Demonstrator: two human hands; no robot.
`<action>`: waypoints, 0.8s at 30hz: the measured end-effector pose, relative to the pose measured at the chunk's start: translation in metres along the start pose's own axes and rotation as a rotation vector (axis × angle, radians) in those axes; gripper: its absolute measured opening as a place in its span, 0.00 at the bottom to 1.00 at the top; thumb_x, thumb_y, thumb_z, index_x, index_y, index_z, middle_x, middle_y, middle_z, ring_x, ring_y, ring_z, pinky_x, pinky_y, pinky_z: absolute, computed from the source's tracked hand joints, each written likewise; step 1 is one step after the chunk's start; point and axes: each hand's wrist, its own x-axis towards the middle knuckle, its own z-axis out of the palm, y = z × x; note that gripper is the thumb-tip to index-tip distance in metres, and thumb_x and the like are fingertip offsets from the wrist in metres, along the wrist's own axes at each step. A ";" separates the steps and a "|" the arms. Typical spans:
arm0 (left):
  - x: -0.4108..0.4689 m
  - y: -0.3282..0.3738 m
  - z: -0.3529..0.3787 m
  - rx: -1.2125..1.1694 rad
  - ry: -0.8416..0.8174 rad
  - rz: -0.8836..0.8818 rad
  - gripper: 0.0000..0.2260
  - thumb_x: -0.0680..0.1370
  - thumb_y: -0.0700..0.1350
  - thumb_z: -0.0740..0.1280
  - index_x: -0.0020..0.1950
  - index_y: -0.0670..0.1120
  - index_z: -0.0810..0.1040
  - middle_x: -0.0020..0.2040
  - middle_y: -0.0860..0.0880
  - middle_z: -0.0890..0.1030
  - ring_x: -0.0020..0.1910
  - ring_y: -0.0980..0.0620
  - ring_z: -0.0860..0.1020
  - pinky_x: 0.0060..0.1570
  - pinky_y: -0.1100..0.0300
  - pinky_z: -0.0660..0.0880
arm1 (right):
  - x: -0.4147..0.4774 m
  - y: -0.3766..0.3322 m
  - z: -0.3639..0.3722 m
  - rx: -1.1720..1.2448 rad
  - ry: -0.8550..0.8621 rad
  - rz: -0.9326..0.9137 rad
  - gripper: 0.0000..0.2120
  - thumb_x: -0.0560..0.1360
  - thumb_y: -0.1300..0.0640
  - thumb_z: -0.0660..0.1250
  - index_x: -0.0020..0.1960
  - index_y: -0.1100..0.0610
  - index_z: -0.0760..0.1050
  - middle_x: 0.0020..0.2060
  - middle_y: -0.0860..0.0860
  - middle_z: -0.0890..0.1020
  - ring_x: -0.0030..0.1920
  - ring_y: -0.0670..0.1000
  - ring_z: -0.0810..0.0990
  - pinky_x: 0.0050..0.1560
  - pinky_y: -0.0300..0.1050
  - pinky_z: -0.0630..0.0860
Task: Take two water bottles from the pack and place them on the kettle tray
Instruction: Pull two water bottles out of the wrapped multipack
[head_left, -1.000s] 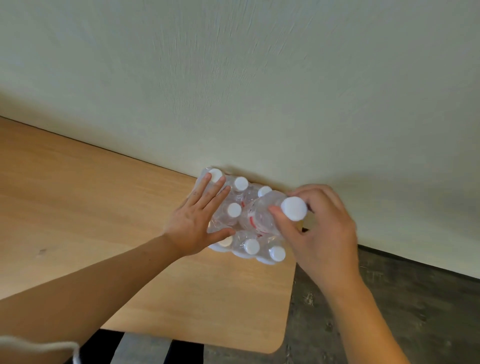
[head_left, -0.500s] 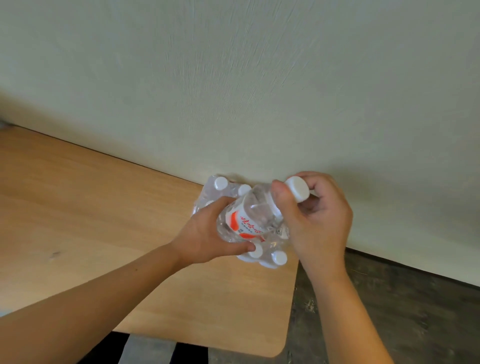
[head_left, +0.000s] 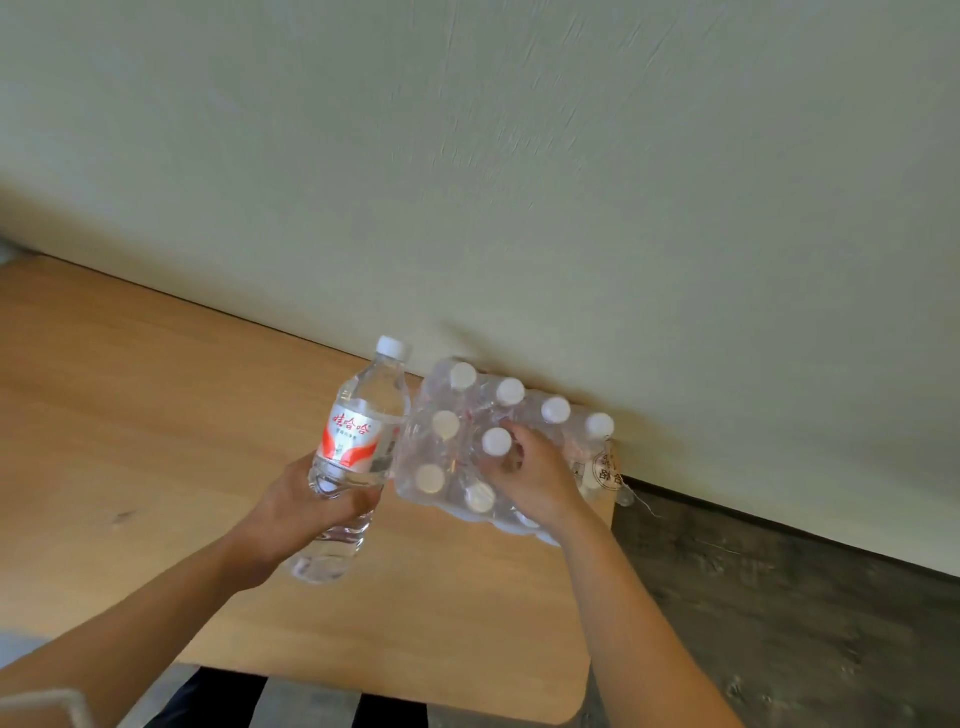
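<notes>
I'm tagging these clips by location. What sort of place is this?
Probably a plain indoor room, maybe a hotel room or office: a wooden table against a bare wall, dark floor, and a pack of water bottles.

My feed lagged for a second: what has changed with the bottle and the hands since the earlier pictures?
The bottle has come fully out of the pack. It passed from the right hand to the left hand, which now holds it upright to the left of the pack. The right hand let go and its fingers reach for another cap. The pack stays on the table by the wall.
</notes>
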 end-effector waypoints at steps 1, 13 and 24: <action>-0.001 -0.003 -0.002 -0.009 0.000 -0.022 0.23 0.61 0.56 0.78 0.50 0.45 0.81 0.43 0.39 0.85 0.38 0.49 0.84 0.37 0.61 0.80 | 0.003 0.001 0.003 -0.018 0.017 0.009 0.23 0.72 0.47 0.74 0.64 0.51 0.75 0.51 0.41 0.80 0.56 0.48 0.79 0.51 0.39 0.73; -0.005 -0.003 -0.004 -0.057 -0.100 -0.099 0.18 0.63 0.55 0.79 0.46 0.47 0.83 0.41 0.40 0.85 0.36 0.49 0.84 0.35 0.62 0.80 | 0.008 0.019 0.014 -0.041 0.205 -0.110 0.18 0.69 0.53 0.79 0.58 0.51 0.82 0.45 0.51 0.87 0.46 0.54 0.85 0.50 0.54 0.80; -0.012 0.008 -0.004 -0.035 -0.122 -0.090 0.23 0.63 0.56 0.78 0.52 0.45 0.82 0.45 0.36 0.84 0.40 0.47 0.84 0.38 0.59 0.81 | -0.044 -0.007 -0.038 0.291 0.260 -0.210 0.18 0.67 0.62 0.81 0.55 0.53 0.84 0.54 0.51 0.87 0.61 0.52 0.82 0.61 0.57 0.79</action>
